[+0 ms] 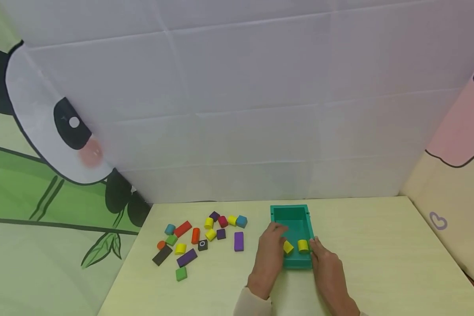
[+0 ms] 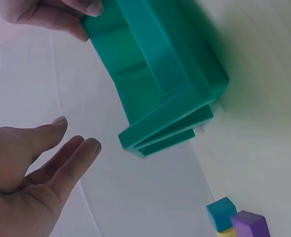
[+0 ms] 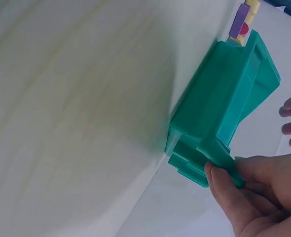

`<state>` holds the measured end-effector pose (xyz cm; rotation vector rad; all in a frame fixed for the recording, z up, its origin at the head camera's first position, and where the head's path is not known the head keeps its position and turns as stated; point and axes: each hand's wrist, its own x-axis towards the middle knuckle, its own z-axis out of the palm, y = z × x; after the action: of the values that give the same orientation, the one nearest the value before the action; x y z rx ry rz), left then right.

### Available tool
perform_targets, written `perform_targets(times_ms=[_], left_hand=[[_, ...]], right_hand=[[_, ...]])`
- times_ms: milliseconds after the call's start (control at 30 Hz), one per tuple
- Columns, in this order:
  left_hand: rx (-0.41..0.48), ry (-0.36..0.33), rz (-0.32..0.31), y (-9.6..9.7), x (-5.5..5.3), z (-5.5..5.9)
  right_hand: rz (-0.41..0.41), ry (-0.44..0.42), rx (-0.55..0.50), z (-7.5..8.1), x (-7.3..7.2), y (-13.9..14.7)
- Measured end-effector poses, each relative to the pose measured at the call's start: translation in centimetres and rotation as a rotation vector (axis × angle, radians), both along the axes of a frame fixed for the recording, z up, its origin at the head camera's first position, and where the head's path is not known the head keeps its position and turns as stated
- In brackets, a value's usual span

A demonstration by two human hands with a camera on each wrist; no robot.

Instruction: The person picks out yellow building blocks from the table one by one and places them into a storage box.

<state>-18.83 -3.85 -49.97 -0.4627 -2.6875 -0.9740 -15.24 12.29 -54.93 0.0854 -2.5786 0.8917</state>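
A green plastic bin [image 1: 298, 264] stands on the table with two yellow cylinder blocks inside, one [image 1: 303, 246] by its right wall and one [image 1: 288, 247] beside my left fingers. My right hand [image 1: 329, 267] is at the bin's right side; in the right wrist view its thumb and fingers pinch the rim of the bin [image 3: 204, 94]. Over the bin's left side in the head view is my left hand [image 1: 266, 254]. The left wrist view shows this left hand [image 2: 32, 173] with loosely extended fingers, apart from the bin [image 2: 160, 49] and holding nothing.
Several coloured blocks lie scattered left of the bin, among them a purple block [image 1: 238, 242], a blue cube [image 1: 241, 221], a green cube [image 1: 181, 274] and a black block [image 1: 162, 255]. A pale cloth wall [image 1: 237, 180] rises behind the table [image 1: 399, 263].
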Motion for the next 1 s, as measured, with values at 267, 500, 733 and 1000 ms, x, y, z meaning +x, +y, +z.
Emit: perform_targets(times_ms=[267,500,733,1000], left_hand=[[0.073,0.008,0.051,-1.7,-0.5,0.4],[0.08,-0.035,0.139,-3.5,-0.9,0.2],[0.087,-0.023,0.187,-5.6,-1.3,-0.5],[0.085,0.02,0.235,-8.0,-2.0,-1.8]], right_hand=[[-0.011,-0.073,0.007,0.3,0.0,0.0],[-0.015,-0.085,0.019,0.3,0.0,-0.1],[-0.026,-0.081,0.021,0.2,0.0,-0.1],[-0.027,-0.06,0.017,0.2,0.0,-0.2]])
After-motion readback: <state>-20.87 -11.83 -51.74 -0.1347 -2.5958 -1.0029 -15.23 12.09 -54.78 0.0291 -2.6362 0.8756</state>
